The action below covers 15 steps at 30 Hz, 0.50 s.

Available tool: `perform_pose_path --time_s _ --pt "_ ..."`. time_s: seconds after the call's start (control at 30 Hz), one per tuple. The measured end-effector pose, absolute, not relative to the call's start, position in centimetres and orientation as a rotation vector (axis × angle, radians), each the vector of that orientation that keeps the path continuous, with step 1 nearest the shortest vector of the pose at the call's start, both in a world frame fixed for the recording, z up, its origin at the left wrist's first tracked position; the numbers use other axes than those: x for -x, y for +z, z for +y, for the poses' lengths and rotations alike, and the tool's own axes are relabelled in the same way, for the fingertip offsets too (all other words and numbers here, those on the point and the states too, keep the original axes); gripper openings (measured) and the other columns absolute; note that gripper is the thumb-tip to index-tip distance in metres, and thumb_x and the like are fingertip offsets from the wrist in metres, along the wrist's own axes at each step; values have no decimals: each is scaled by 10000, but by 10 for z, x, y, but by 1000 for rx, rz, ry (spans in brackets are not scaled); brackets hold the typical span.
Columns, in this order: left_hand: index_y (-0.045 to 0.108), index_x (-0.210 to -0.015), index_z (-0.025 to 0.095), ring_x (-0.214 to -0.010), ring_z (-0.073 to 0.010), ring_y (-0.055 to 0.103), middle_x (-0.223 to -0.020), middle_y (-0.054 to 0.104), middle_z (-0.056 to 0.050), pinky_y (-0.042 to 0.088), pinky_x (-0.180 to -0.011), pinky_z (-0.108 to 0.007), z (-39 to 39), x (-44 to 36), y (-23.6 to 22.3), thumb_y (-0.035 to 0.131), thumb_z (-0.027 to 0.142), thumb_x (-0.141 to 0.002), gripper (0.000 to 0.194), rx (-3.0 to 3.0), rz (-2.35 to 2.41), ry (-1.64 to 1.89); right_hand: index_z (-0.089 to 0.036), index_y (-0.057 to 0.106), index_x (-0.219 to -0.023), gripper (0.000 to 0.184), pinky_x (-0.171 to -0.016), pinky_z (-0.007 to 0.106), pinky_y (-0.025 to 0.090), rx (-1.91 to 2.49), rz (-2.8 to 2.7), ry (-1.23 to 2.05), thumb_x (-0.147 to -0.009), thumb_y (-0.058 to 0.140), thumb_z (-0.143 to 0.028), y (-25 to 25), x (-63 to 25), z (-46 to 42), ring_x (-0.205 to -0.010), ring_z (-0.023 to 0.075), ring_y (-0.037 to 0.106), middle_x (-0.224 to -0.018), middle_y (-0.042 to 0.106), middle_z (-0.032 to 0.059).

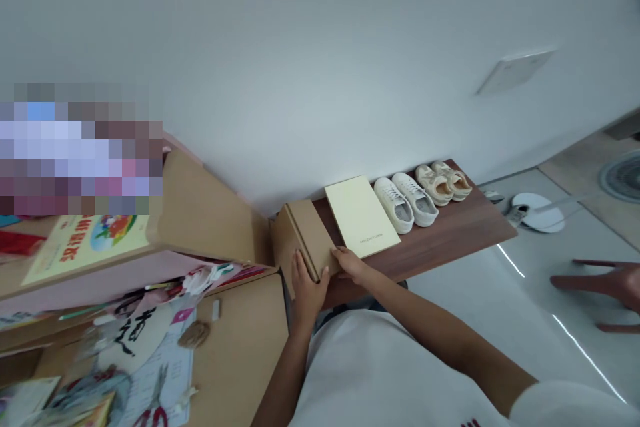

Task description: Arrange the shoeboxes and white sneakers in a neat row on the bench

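Observation:
A brown cardboard box (pixel 305 237) rests on the left end of a low dark wooden bench (pixel 440 240) by the wall. My left hand (pixel 306 288) lies against the box's near left side, fingers together and stretched up. My right hand (pixel 350 261) grips the box's near right corner, fingers curled on its edge. A pale yellow flat box (pixel 361 215) lies on the bench just right of the cardboard box.
A pair of white sneakers (pixel 406 201) and a pair of beige shoes (pixel 444 183) stand on the bench further right. A light wooden desk (pixel 240 340) with papers and books is at left. A white wall rises behind. A dark stool's legs (pixel 600 283) are at right.

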<state>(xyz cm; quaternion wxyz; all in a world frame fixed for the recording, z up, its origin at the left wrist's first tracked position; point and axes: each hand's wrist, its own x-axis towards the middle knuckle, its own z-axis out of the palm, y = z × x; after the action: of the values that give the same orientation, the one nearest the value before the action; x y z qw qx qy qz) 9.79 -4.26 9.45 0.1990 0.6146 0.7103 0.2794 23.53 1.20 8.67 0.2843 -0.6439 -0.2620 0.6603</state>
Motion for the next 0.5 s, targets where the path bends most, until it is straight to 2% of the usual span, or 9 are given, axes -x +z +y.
perform_pose_path --time_s 0.1,0.17,0.23,0.37,0.5 --pt "257 -1589 96 -1532 -370 248 -1631 301 -250 255 -1214 -561 -23 -110 90 584 452 -892 848 -1753 2082 660 -184 681 -1207 399 -1153 487 398 1768 -1126 1286 -860 645 -379 89 -276 11 -1317 302 550 -1365 626 155" --pt "323 -1566 104 -1529 -407 237 -1626 308 -260 217 -1201 -633 -14 -115 86 600 456 -880 819 -1713 2101 552 -173 696 -1178 368 -1185 467 360 1760 -1272 996 -859 619 -339 88 -315 9 -1335 297 534 -1370 619 157" --pt "407 -1525 118 -1527 -398 254 -1615 343 -246 215 -1205 -627 -8 -122 80 609 458 -875 761 -1685 1987 516 -153 686 -1192 378 -1187 479 351 1824 -1321 808 -861 596 -312 86 -356 8 -1355 310 513 -1371 614 174" --pt "513 -1454 157 -1466 -270 418 -1553 478 -174 325 -1207 -443 2 -156 60 516 460 -938 599 -1424 1685 729 -115 633 -1269 460 -1149 472 393 2013 -1272 833 -845 599 -289 75 -409 16 -1332 330 533 -1327 637 197" --pt "661 -1262 130 -1264 -271 630 -1322 679 -179 497 -1062 -421 19 -211 44 391 508 -984 541 -574 1679 812 -142 607 -1297 492 -1173 471 363 1956 -1181 1072 -855 612 -355 57 -418 37 -1370 327 501 -1359 627 173"
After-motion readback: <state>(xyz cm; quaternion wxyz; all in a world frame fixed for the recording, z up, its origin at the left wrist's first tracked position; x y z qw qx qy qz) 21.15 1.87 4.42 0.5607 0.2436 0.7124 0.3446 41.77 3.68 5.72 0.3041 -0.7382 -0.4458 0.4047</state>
